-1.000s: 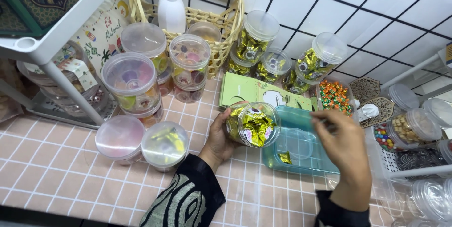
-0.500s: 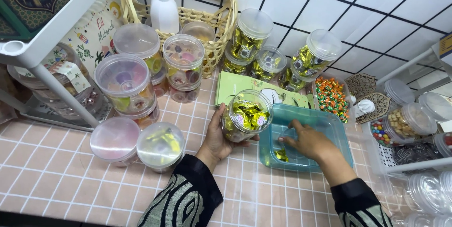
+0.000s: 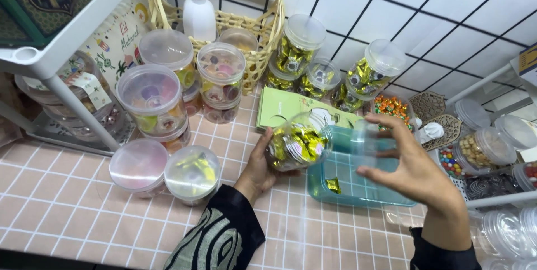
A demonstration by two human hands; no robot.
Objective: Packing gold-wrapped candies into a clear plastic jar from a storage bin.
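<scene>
My left hand point(image 3: 258, 166) grips a clear plastic jar point(image 3: 296, 146) full of gold-wrapped candies, tipped on its side with its mouth to the right. My right hand point(image 3: 417, 172) hovers by that mouth, fingers curled around what looks like a clear round lid point(image 3: 366, 138). Below both lies a shallow teal tray point(image 3: 363, 194) on the pink tiled counter, with one gold candy point(image 3: 334, 185) in it.
Several lidded jars of sweets point(image 3: 154, 96) stand at the left, two more point(image 3: 193, 172) in front. A wicker basket point(image 3: 251, 29) with a white bottle point(image 3: 198, 15), gold-candy jars point(image 3: 302, 46) and a green booklet point(image 3: 282, 108) sit behind. A white shelf leg point(image 3: 75, 105) is left; a wire rack with containers point(image 3: 492, 147) is right.
My right hand has risen out of the teal tray to the jar's mouth and now holds the clear lid. The jar has tipped further onto its side in my left hand.
</scene>
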